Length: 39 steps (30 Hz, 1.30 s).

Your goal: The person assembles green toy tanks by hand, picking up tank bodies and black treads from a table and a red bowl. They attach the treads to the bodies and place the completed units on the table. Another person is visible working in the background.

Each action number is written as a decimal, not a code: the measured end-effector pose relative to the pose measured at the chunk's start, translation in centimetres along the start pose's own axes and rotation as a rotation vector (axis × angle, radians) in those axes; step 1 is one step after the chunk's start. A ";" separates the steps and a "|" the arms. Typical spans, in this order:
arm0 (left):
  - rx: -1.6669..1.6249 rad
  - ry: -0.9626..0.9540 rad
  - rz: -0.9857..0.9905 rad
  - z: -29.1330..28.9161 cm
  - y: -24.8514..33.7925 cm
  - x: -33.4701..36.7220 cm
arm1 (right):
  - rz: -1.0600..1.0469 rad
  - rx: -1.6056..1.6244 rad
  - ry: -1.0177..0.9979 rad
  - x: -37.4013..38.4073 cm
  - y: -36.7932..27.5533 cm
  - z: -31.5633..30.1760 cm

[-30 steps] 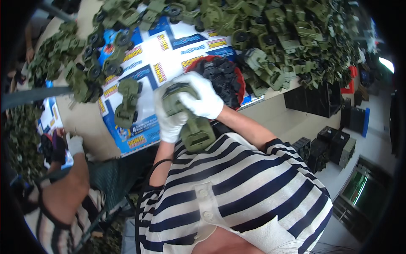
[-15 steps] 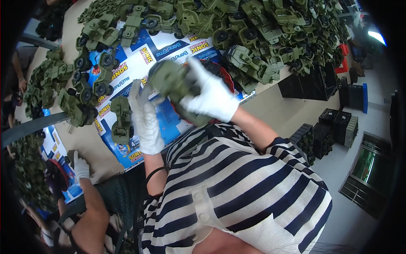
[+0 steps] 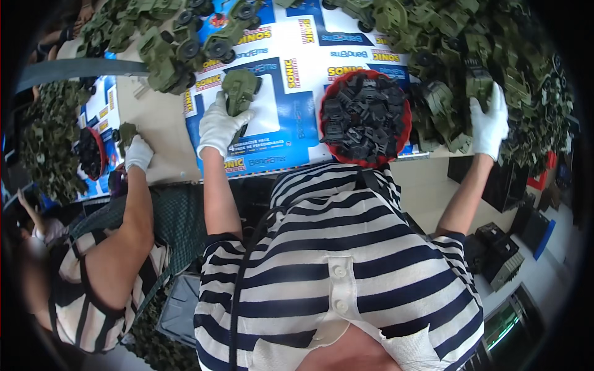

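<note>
On the blue printed sheet, my left hand (image 3: 218, 127) is clamped on a green toy truck (image 3: 240, 88); my right hand (image 3: 489, 123) closes on another (image 3: 479, 83) in the heap. Pulling it could tumble neighbours off the surface (image 3: 161, 130), or knock the red bowl (image 3: 365, 117) of black parts.

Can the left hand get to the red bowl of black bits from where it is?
Probably yes. The left hand holds a green toy truck on the blue printed sheet, and the red bowl sits just beside it with nothing between, though the hand is full.
</note>
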<state>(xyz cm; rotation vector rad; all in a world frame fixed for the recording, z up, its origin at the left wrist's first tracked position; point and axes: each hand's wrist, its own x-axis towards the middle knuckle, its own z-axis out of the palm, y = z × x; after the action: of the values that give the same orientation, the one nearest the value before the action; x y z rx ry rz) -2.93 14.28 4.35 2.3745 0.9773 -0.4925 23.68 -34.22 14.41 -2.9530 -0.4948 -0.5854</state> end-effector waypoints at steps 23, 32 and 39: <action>-1.172 -0.263 0.039 3.4 1.4 -1.1 | 0.030 0.180 -0.760 -3.7 -19.0 9.0; -1.253 -0.699 0.298 0.3 10.1 -6.9 | 0.357 1.590 -0.899 -3.6 -18.7 2.7; -1.223 -0.697 0.297 0.6 12.0 -7.5 | 0.283 1.775 -1.008 -4.9 -18.3 3.8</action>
<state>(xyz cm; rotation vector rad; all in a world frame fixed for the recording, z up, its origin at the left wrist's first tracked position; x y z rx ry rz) 0.64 2.66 11.62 1.0720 0.3630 -0.3805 14.69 -17.81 9.49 -1.2593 -0.2910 0.9652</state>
